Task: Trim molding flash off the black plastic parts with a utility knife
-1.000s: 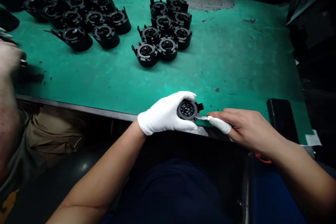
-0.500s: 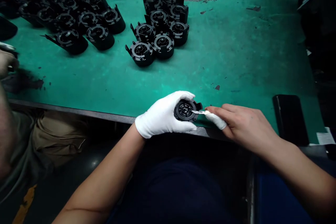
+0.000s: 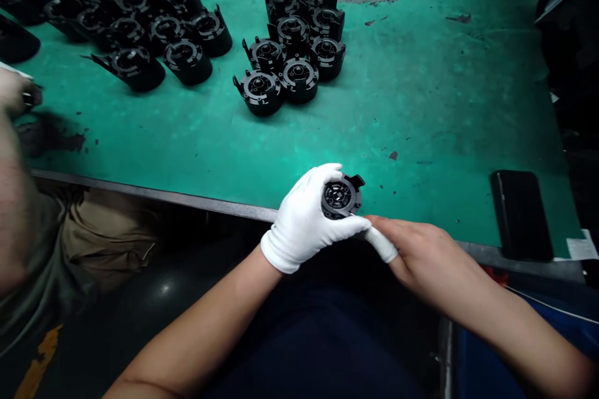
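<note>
Head view: my left hand clasps a round black housing, likely light and stiff, by its rim; my right hand's grip I can't tell.

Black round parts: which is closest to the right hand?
The black part in the gloved left hand, beside the right hand; all others are farther away.

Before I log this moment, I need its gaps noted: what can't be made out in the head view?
In the head view:
Anything in the right hand's grip: mostly hidden by the left hand's thumb.
The held black part's underside: turned away, its near side covered by the glove.
The left cluster's full count: lost to overlap, darkness and the picture's edge.
The co-worker's hand: cut off by the left edge.
</note>
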Available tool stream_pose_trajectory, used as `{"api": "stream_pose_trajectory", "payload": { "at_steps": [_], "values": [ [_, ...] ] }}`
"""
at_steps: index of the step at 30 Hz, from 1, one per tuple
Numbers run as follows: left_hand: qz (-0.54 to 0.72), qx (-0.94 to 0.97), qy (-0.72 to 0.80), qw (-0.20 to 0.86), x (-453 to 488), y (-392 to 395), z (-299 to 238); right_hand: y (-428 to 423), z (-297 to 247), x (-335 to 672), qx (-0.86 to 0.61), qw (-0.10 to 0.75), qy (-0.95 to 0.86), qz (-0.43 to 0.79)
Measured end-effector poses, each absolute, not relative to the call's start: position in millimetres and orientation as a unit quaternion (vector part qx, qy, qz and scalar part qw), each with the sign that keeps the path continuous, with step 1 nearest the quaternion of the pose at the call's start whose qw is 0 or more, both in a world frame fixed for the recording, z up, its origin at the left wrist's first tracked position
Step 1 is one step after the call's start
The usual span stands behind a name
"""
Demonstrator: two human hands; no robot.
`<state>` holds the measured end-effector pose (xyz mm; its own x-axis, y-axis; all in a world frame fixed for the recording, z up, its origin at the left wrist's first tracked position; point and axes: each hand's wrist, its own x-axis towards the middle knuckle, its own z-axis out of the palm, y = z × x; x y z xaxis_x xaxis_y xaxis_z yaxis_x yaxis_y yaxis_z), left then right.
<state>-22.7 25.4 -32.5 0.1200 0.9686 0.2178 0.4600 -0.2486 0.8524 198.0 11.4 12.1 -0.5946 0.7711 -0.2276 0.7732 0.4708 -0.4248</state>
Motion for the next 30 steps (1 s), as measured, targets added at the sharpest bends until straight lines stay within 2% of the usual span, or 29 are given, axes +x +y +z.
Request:
{"api": "stream_pose_trajectory", "payload": {
  "at_steps": [12, 19, 28, 30],
  "values": [
    [0.403, 0.67, 0.528, 0.331, -23.0, 25.3, -31.4, 15.6, 11.1, 202.5, 0.442, 0.001, 0.86, -0.255],
    [0.4, 0.673, 0.526, 0.332, -24.0, 24.8, -31.8, 14.4, 5.7, 199.6, 0.451, -0.007, 0.871, -0.193],
    [0.359, 0.689, 0.518, 0.359, -27.3, 32.2, -27.8, 41.7, 22.9, 202.2, 0.384, 0.064, 0.882, -0.265],
    [0.324, 0.713, 0.501, 0.368, -36.5, 39.3, -21.8, 44.2, 25.6, 208.8, 0.385, 0.044, 0.88, -0.275]
  ]
}}
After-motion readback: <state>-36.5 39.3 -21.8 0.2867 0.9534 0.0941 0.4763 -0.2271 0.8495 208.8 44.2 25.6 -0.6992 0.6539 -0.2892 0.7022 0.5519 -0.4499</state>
